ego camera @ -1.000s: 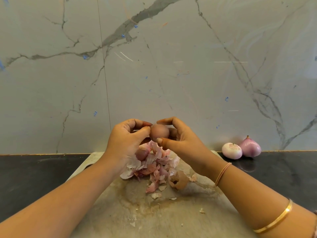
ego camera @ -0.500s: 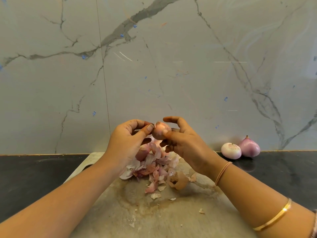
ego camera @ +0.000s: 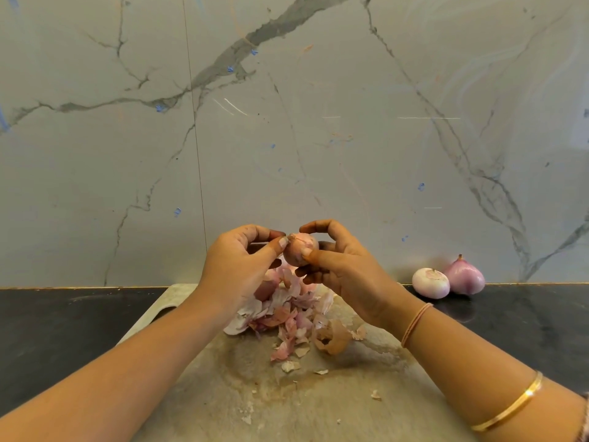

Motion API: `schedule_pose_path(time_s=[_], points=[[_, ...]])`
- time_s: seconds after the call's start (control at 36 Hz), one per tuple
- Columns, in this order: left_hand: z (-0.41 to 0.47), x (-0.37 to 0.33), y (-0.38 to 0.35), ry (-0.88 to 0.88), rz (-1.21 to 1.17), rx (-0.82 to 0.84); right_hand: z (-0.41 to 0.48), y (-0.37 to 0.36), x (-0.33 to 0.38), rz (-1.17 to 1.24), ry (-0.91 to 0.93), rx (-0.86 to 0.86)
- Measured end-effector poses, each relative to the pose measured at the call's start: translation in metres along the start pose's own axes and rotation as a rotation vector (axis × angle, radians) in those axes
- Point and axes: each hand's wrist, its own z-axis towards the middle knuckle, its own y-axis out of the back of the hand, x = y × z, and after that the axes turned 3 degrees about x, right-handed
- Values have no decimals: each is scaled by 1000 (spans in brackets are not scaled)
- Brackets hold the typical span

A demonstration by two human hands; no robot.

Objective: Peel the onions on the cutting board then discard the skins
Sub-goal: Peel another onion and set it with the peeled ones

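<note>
I see the onion (ego camera: 301,250) lifted above the skins (ego camera: 287,314) heaped on the cutting board (ego camera: 318,409). Its long axis is tilted, with the tip up-left at the thumb of the left hand (ego camera: 237,269). Both that hand and the right hand (ego camera: 344,269) pinch it with curled fingers.

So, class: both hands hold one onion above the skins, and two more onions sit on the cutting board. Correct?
No. The head view shows the two onions on the black counter, right of the cutting board. The left hand and right hand do hold one onion above the skins.
</note>
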Motion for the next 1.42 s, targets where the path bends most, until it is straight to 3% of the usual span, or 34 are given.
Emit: schedule_pose_path(time_s=[0.42,0.64,1.03,1.42], points=[[6,5,8,16,45,-68,-4,4,4,231,-51,59],[-5,-5,2,-95,31,75,-3,2,2,153,-53,37],[-4,-5,2,-51,-55,45,-3,0,4,-14,-12,44],[-3,-1,0,-147,147,-24,-3,-6,0,-22,-63,50]])
